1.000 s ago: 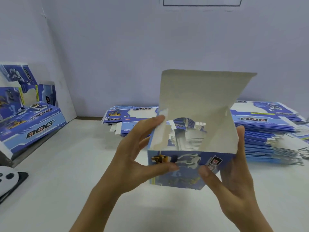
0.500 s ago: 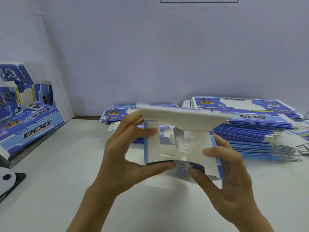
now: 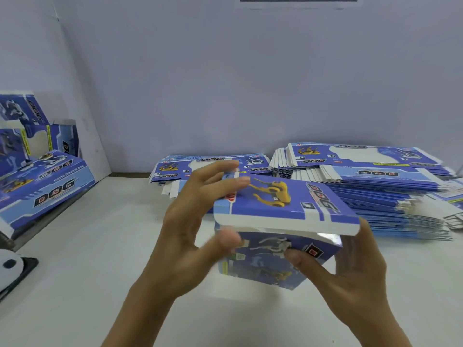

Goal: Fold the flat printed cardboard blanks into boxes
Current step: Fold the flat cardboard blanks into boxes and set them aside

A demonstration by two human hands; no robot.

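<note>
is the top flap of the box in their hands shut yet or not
Not fully: the top flap is folded down over the box, but its front edge still juts out untucked.

Single head view (wide-angle), looking forward-down, close over table; edges probably distorted.

Even, diffuse indoor lighting; soft image.
Shadows on the table are faint. Motion blur smears the left hand fingertips. Wide-angle distortion bends the frame edges. Slight glare marks the box window.
</note>
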